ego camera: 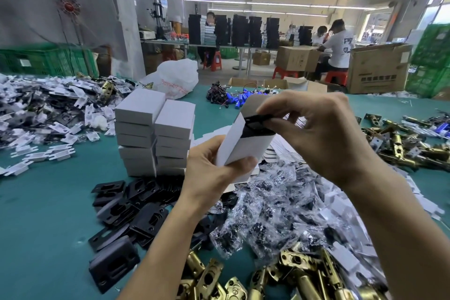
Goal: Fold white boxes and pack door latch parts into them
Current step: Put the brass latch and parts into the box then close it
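Note:
My left hand [214,165] grips the lower end of a white box [246,143], held tilted above the table with its top end open. My right hand [323,134] pinches a black strike plate [258,122] at the box's open mouth, partly inside it. Below lie more black plates [126,212], small clear bags of screws [272,204] and brass latch bodies [292,273]. Two stacks of closed white boxes [155,131] stand to the left of my hands.
The green table [48,202] holds flat white box blanks [43,114] at the left, more brass latches [409,143] at the right, a white plastic bag [177,78] and blue wired parts [233,100] behind. People sit at tables with cardboard cartons [377,70] in the background.

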Available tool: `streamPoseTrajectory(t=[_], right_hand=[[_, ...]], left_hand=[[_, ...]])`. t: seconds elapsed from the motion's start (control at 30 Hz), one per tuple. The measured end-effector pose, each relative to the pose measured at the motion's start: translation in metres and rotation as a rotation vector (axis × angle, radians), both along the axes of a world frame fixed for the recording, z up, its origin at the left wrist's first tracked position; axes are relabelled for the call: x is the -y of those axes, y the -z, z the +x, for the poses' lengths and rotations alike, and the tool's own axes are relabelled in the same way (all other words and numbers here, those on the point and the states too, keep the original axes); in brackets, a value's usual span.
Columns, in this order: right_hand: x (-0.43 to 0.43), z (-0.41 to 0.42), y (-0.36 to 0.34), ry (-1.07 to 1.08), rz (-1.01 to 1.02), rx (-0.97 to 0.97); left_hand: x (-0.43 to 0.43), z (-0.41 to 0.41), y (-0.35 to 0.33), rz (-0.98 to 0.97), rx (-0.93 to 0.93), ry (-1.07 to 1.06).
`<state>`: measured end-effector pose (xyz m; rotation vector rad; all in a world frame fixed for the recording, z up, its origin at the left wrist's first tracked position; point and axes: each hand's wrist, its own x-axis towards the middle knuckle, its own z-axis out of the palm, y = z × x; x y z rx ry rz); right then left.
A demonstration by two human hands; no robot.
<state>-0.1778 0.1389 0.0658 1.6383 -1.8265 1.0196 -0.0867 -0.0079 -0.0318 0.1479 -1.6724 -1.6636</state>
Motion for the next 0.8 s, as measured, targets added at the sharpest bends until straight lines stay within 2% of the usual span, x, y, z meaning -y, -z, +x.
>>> streamPoseTrajectory(t=[0.23,0.6,0.73,0.8], right_hand=[[0.004,-0.006,-0.009,0.045,0.104,0.115],[0.008,-0.008,-0.033,-0.002,0.389,0.136],[0.012,-0.007,-0.032,0.025,0.336,0.022],[0.013,-0.004,-0.028,0.003,0.275,0.024]], left_hand=[[0.000,0.001,-0.001,0.045,0.095,0.118],[0.002,0.003,0.002,0.031,0.144,0.181],[0.002,0.004,0.000,0.074,0.098,0.199],[0.003,0.005,-0.001,0.111,0.081,0.190]])
